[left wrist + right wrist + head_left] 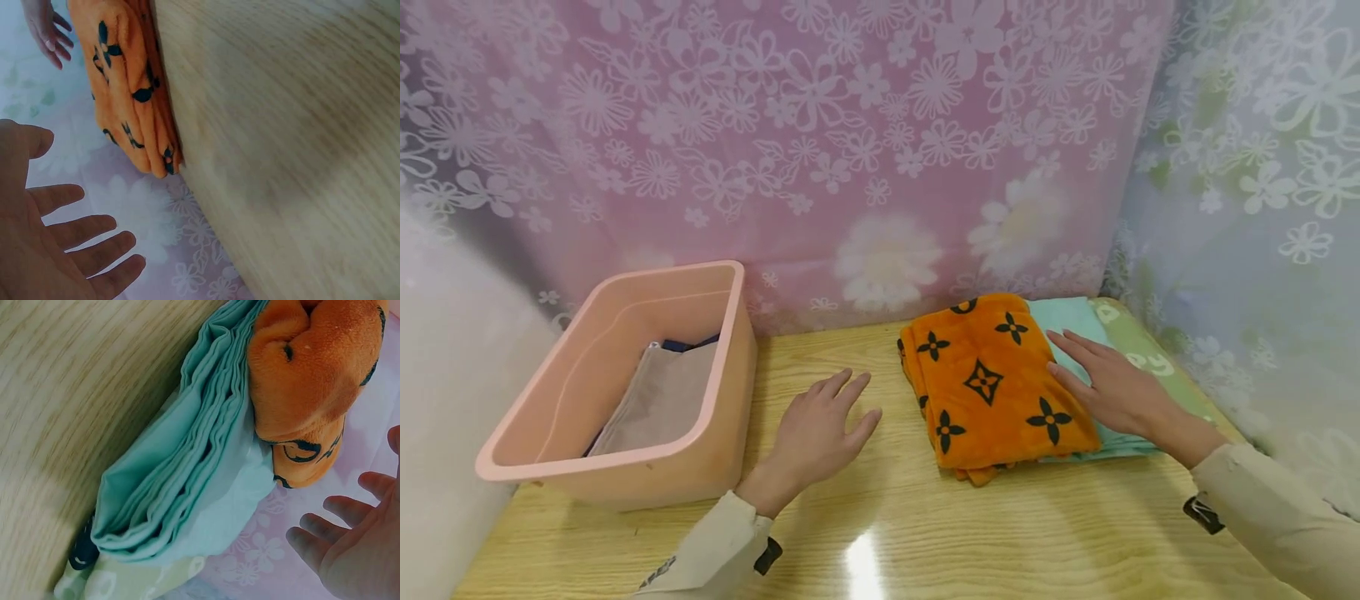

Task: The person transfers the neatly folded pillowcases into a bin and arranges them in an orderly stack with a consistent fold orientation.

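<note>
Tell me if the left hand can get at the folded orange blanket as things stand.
Probably yes: the left hand is empty, only bare tabletop seems to lie between it and the orange blanket, and the right hand is at the opposite edge, leaving that side free.

We find the head view bright, a white glare patch on the near wooden tabletop [925, 533]. Both wrist views look dimmer and greyer to us: soft-edged shadow spreads across the wooden tabletop in the left, while creases of the teal folded cloth [172, 487] read sharply in the right.
</note>
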